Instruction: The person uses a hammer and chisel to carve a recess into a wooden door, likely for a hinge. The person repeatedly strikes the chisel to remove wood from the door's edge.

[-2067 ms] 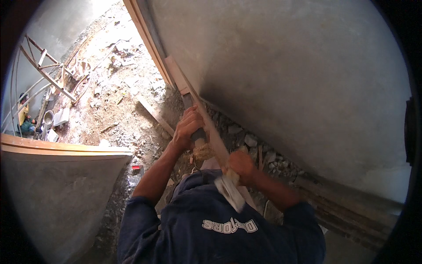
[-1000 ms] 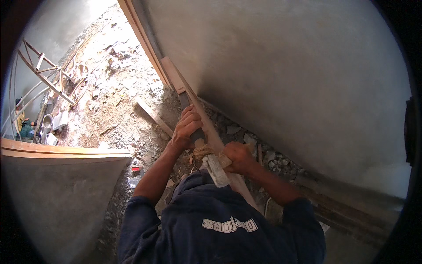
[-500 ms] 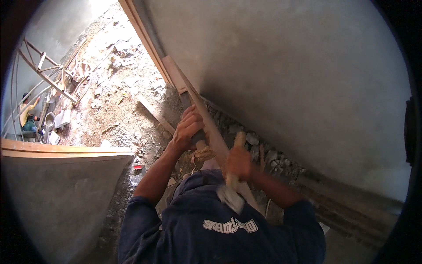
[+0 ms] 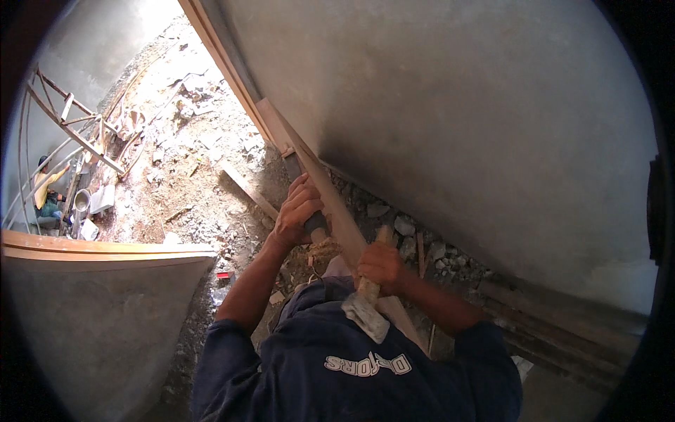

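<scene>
A long wooden board (image 4: 339,211) slants from the door frame down past my body, on edge between my hands. My left hand (image 4: 299,214) is closed around a chisel (image 4: 314,224) with a dark shaft and a frayed butt end. Its far end meets the wood near a small pale chip (image 4: 287,152). My right hand (image 4: 380,264) grips the wooden handle of a hammer (image 4: 366,318), its pale, crusted head hanging below the fist in front of my shirt. The hammer head and the chisel butt are apart.
A wooden door frame (image 4: 228,70) edges the grey wall (image 4: 457,105) on the right. Rubble (image 4: 404,225) lies along its foot. A low wall (image 4: 105,309) capped with wood stands left. Beyond are a loose plank (image 4: 247,188), a metal frame (image 4: 77,123) and a seated person (image 4: 46,193).
The hammer was blurred by motion and is now sharp; its head sits slightly further left. My left hand stays on the chisel, and the view has shifted a little.
</scene>
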A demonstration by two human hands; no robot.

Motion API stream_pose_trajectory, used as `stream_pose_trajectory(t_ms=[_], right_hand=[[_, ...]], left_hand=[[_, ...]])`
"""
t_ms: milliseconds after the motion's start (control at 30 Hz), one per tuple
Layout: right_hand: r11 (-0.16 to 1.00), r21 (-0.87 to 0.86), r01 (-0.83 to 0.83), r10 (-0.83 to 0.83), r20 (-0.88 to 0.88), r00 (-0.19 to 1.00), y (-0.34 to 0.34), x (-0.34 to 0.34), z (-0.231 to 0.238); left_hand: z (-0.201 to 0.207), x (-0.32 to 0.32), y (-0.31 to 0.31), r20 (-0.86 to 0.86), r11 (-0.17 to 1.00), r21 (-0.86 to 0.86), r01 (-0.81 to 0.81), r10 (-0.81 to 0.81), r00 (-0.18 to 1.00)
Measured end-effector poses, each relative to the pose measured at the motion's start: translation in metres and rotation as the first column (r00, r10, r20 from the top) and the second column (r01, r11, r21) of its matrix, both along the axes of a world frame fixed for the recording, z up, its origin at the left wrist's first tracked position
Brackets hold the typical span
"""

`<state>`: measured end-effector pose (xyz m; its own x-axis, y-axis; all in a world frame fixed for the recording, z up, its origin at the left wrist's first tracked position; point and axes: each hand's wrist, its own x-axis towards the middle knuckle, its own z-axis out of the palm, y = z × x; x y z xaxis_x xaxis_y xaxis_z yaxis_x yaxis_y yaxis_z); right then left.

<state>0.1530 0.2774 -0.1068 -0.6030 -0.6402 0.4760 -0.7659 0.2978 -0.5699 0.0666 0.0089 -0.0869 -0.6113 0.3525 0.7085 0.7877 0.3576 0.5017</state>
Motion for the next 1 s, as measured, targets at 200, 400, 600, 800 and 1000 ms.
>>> stream_pose_trajectory(t_ms=[200,400,600,800,1000], right_hand=[[0.993,-0.056,0.105,-0.104,0.021,0.994,-0.011,-0.002,0.01],[0.981,0.165,0.097,-0.127,0.178,0.976,-0.012,0.0,0.01],[0.987,0.024,0.157,-0.158,0.062,0.985,-0.021,-0.006,0.012],[0.984,-0.139,0.115,-0.113,0.02,0.993,-0.015,0.007,0.01],[0.975,-0.147,0.164,-0.135,0.188,0.973,-0.015,0.013,0.016]], left_hand=[[0.003,-0.002,-0.001,-0.008,1.0,0.005,0.001,-0.001,1.0],[0.002,-0.005,-0.009,-0.006,1.0,-0.029,-0.008,0.008,1.0],[0.008,-0.005,-0.006,0.001,0.999,-0.038,-0.032,0.032,0.999],[0.005,-0.02,-0.016,-0.019,0.995,0.1,-0.014,0.016,1.0],[0.047,-0.059,-0.025,0.139,0.585,0.794,-0.164,0.087,0.986]])
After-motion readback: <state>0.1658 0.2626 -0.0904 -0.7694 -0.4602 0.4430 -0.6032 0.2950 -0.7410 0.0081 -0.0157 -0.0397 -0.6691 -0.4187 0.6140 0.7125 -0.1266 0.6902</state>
